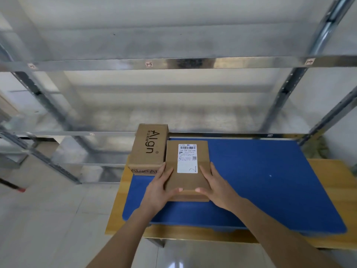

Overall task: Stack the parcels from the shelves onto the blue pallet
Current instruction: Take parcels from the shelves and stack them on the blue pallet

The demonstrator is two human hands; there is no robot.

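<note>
1. Two hands, left hand (161, 187) and right hand (216, 187), grasp the labelled parcel (186, 171) by its near corners; its underside is hidden.
2. Its long axis runs away from the person, on the blue pallet (260, 180) near the far left corner.
3. It touches the printed box (149, 146), whose near-side lettering is partly cut off.

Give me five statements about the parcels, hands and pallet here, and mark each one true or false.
1. Both hands hold the labelled parcel. True: left hand and right hand grip its sides.
2. The white shipping label faces up. True.
3. The printed parcel lies to the right of the labelled one. False: it lies to its left.
4. The pallet is red. False: it is blue.
5. The metal shelves are full of parcels. False: none shows on them.
</note>
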